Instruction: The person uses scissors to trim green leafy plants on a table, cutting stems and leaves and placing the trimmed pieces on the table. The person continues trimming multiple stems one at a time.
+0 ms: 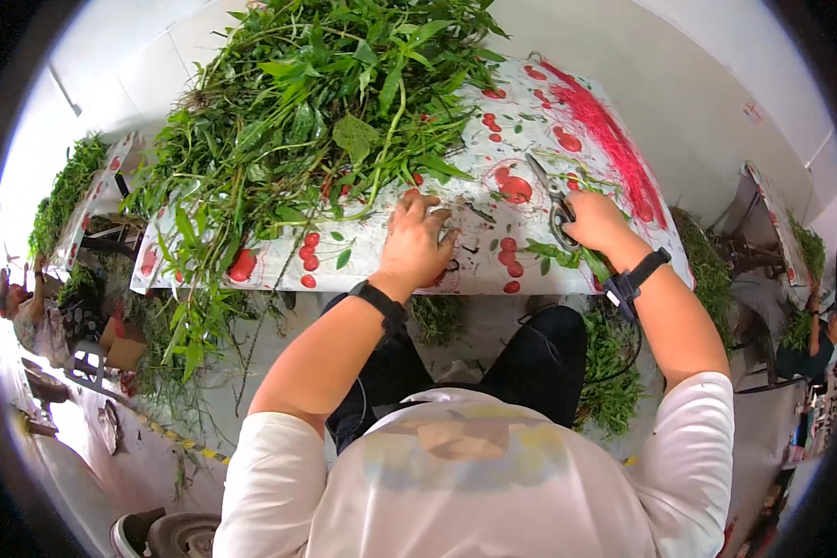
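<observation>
My left hand (418,236) lies near the table's front edge, fingers spread on the cherry-patterned tablecloth (354,272), with nothing visible in it. At the right, my right hand (594,220) is at the black handles of a pair of scissors (555,197), whose metal blades point away and to the left. How firmly its fingers hold them cannot be told. Cut green leaves (559,252) lie beside and under that hand. A large heap of leafy green stems (307,118) covers the left and back of the table. Pink-red plastic twine (603,132) stretches along the right edge.
More greens lie on the floor under the table (610,376) and beyond its right side (701,279). A person (38,321) sits at another table at the far left; another person (809,349) is at the far right. A cardboard box (122,344) stands at left.
</observation>
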`<state>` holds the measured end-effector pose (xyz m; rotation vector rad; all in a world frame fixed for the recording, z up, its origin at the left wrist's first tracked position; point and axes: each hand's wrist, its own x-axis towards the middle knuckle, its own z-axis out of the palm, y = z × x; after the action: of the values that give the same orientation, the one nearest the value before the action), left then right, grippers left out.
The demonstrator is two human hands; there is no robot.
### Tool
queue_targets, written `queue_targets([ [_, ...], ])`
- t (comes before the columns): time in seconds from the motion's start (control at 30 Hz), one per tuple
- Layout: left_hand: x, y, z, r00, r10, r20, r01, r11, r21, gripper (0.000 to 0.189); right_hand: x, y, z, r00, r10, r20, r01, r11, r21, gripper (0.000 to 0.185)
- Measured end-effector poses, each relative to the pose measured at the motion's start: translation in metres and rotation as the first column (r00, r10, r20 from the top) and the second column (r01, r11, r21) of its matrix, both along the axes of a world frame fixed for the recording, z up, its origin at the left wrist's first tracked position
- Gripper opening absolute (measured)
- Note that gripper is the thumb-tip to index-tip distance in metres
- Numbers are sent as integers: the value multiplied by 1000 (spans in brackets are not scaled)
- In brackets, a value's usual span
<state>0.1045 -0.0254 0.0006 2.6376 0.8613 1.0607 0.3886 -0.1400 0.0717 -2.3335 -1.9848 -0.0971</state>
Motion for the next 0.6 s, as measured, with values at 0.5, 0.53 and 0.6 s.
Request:
queue_targets([
  [0.5, -22, 40, 35, 995, 78, 55, -70, 988, -135, 24, 14, 11, 14, 980, -138, -141, 140, 990, 6, 43],
  [0.53, -26, 52, 44, 989, 143, -37, -147, 977, -156, 24, 19, 11, 21, 973, -153, -171, 155, 988, 1, 47],
  [0.6, -33, 68, 54, 959, 222, -175, -249, 957, -150, 24, 26, 13, 34, 956, -183, -231, 182, 983, -24, 59],
])
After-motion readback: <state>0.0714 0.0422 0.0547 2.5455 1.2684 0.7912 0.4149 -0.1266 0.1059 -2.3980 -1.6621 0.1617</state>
